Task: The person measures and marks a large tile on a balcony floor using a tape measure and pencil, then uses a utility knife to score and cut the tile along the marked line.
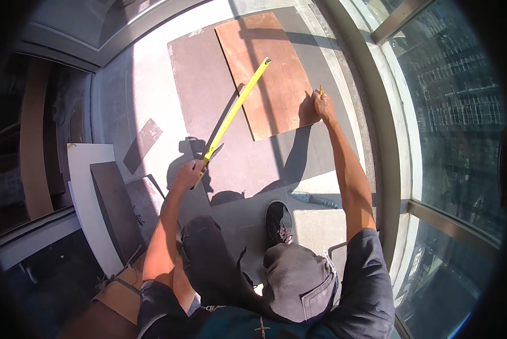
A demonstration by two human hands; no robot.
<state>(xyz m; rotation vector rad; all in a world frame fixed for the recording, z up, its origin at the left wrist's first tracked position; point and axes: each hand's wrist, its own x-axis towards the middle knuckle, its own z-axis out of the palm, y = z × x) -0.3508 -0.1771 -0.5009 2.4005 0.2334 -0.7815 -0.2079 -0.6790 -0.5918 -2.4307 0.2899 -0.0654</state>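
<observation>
A reddish-brown plywood sheet (265,73) lies flat on a larger grey-brown sheet (200,107) on the floor. My left hand (189,175) is closed on a tape measure (237,107); its yellow blade slants up and away over the plywood, its end above the middle of the sheet. Most of the tape's case is hidden in that hand, and a dark narrow thing shows beside it. At the plywood's near right corner, my right hand (323,107) is closed around a short yellow pencil (321,90) that points upward.
A white board (79,175) and dark boards (109,198) lean at the left. A small dark offcut (143,146) lies on the floor nearby. Before my shoe (278,221) is a blue-grey tool (315,199). Glass panes (445,101) and a ledge (386,130) bound the right side.
</observation>
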